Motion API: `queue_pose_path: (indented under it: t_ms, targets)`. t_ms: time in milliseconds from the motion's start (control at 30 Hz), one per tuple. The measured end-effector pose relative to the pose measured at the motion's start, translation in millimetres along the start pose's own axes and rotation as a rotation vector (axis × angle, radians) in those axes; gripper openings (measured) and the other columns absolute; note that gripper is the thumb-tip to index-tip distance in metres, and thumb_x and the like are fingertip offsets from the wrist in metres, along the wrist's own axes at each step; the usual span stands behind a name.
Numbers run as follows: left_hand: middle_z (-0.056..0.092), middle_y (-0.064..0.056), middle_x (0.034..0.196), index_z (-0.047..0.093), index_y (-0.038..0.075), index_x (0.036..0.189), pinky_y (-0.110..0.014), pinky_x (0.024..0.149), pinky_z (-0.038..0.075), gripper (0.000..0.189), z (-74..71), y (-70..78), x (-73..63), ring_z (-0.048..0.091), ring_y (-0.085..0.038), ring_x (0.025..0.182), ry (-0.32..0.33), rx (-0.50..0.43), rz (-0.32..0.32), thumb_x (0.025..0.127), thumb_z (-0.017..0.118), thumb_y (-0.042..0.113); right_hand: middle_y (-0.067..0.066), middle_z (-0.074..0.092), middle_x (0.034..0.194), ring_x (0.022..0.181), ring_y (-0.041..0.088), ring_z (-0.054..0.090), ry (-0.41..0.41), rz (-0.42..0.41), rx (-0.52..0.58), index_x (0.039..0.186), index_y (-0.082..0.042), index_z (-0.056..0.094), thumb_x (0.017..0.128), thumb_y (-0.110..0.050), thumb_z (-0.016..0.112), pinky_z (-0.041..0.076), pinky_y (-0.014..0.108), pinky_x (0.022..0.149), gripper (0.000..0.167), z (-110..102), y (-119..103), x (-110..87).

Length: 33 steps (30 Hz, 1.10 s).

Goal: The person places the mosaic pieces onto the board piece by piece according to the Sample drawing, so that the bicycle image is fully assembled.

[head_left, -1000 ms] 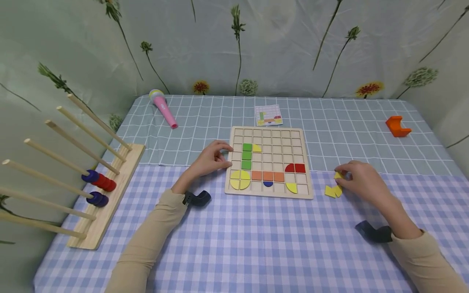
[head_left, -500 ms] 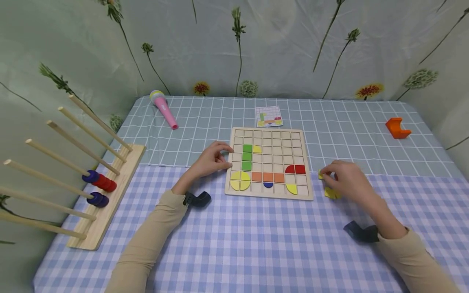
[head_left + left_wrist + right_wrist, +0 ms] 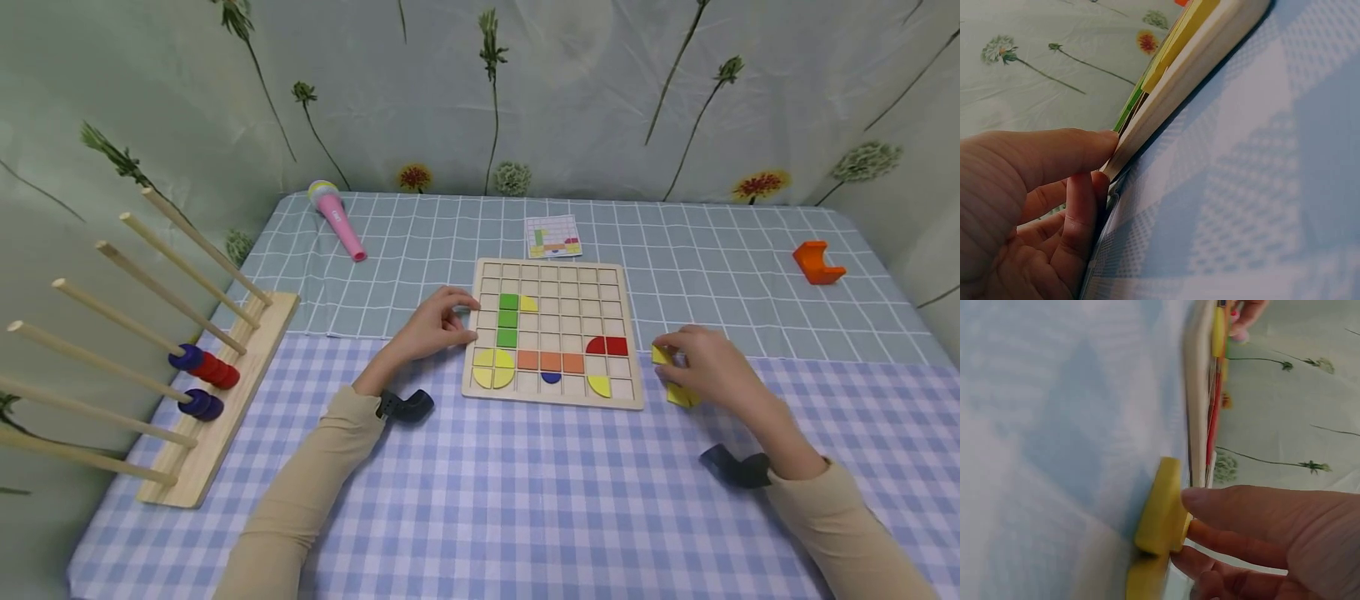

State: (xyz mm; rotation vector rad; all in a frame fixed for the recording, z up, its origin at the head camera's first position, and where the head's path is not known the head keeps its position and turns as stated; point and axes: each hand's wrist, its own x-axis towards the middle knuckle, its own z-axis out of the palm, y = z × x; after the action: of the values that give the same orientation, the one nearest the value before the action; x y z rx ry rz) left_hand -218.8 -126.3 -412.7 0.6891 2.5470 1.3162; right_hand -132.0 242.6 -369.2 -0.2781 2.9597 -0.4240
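Observation:
My left hand (image 3: pixel 431 323) rests at the left edge of a wooden grid board (image 3: pixel 573 292), thumb and index fingertips apart on its rim. In the left wrist view, the thumb (image 3: pixel 1079 150) touches the board's pale edge (image 3: pixel 1191 69). Green (image 3: pixel 507 318), orange (image 3: pixel 551 362), red (image 3: pixel 617 346), blue and yellow tiles lie in the grid. Right of the board, my right hand (image 3: pixel 705 367) pinches a yellow tile (image 3: pixel 661 355) between thumb and fingers, low over the cloth. Other yellow tiles (image 3: pixel 678 396) lie just under this hand, partly hidden by it.
A printed pattern card (image 3: pixel 553 237) lies behind the board. A pink toy microphone (image 3: pixel 341 221) is at the back left, an orange curved block (image 3: pixel 817 263) at the back right. On the left stands a wooden peg rack (image 3: pixel 225 417) with red and blue rings.
The right hand has moved left toward the board with a yellow tile, away from the other yellow tiles. My left hand has stayed at the board's edge.

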Motion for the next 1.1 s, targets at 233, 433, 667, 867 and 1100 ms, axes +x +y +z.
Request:
queue_pose_path:
  t_ms: [233, 433, 667, 867, 1100]
  targets:
    - [0.046, -0.018, 0.13, 0.058, 0.0, 0.121, -0.013, 0.064, 0.047, 0.044, -0.4, 0.6, 0.5, 0.055, -0.008, 0.073, -0.002, 0.012, 0.005, 0.08, 0.071, 0.008, 0.012, 0.062, 0.085, 0.075, 0.021, 0.05, 0.026, -0.001, 0.019, 0.107, 0.001, 0.067, 0.08, -0.012, 0.068, 0.043, 0.029, 0.064, 0.029, 5.3, 3.2, 6.3]
    - [0.046, -0.017, 0.13, 0.058, 0.001, 0.121, -0.013, 0.064, 0.045, 0.043, -0.3, 1.4, -0.5, 0.055, -0.01, 0.073, -0.001, 0.014, 0.003, 0.081, 0.071, 0.008, 0.01, 0.062, 0.079, 0.07, 0.02, 0.049, 0.044, -0.002, 0.005, 0.102, 0.002, 0.068, 0.079, -0.013, 0.069, 0.04, 0.026, 0.06, 0.028, 6.4, 4.0, 8.4]
    - [0.046, -0.019, 0.131, 0.057, 0.0, 0.122, -0.011, 0.063, 0.044, 0.044, 0.1, 1.5, 0.5, 0.056, -0.013, 0.074, -0.006, 0.002, -0.002, 0.081, 0.071, 0.009, 0.01, 0.066, 0.082, 0.071, 0.019, 0.051, 0.088, -0.048, 0.016, 0.099, 0.001, 0.069, 0.077, -0.013, 0.069, 0.041, 0.026, 0.061, 0.025, 6.2, -6.0, 3.8]
    - [0.046, -0.018, 0.13, 0.058, 0.001, 0.121, -0.013, 0.064, 0.046, 0.043, -0.5, 2.2, -1.2, 0.056, -0.011, 0.073, 0.002, -0.01, 0.017, 0.081, 0.071, 0.009, 0.009, 0.065, 0.082, 0.069, 0.017, 0.05, 0.122, -0.13, 0.026, 0.096, 0.0, 0.07, 0.076, -0.013, 0.07, 0.039, 0.024, 0.06, 0.024, 10.6, -21.9, 1.5]
    - [0.047, -0.017, 0.126, 0.059, 0.002, 0.118, -0.015, 0.064, 0.048, 0.042, -0.6, 1.7, -2.2, 0.057, -0.009, 0.072, 0.013, -0.018, 0.057, 0.08, 0.072, 0.012, 0.01, 0.066, 0.086, 0.067, 0.015, 0.048, 0.137, -0.17, 0.055, 0.097, 0.0, 0.07, 0.075, -0.01, 0.069, 0.038, 0.022, 0.058, 0.024, 17.1, -34.1, 3.5]
